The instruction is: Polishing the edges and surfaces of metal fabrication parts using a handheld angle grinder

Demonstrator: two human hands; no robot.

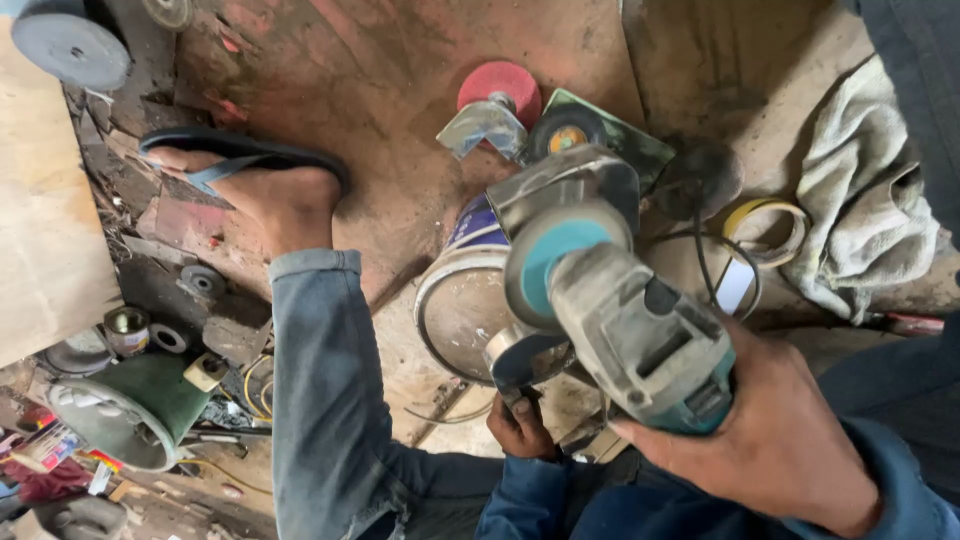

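Currently the right hand is closed firmly around the body of a teal and grey angle grinder, held above the floor with its disc facing up toward the camera. Left hand sits below the grinder head, fingers curled around a small dark tool, kind not discernible, touching the underside of the guard. Directly beneath the grinder stands a dusty paint can with a blue-and-white side. Beyond it on the floor: a red flap wheel, a grey metal guard just beside it, and a dark disc with a yellow centre. A roll of yellow tape lies near a crumpled pale cloth at the right. The person's foot in a dark sandal rests on the floor at left; a green funnel-shaped part lies near the lower left.
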